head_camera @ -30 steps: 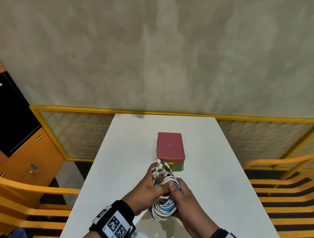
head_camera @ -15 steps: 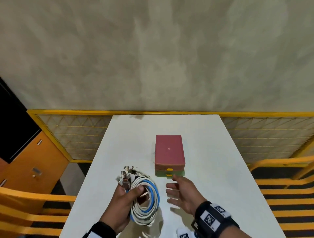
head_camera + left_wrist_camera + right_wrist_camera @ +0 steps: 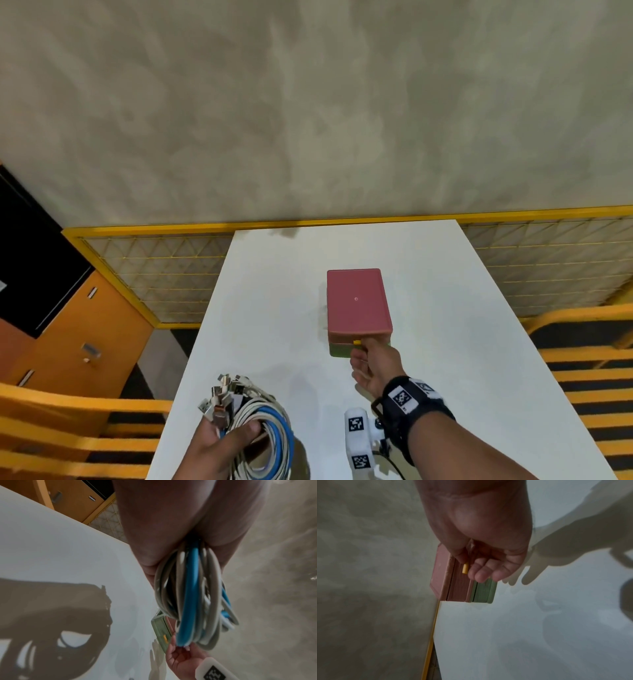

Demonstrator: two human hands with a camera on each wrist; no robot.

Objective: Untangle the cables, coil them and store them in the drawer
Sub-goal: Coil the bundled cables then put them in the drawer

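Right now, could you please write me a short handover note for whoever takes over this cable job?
Left hand: grips the coiled bundle of cables, white and blue, connectors bunched at the top, held above the near edge of the white table.
Right hand: at the front of the small drawer box, fingers at the yellow handle of the pink upper drawer; whether they grip it cannot be told.
Done: the cables are coiled together.
Left: both drawers look closed; pull one open, put the coil in, push it shut.
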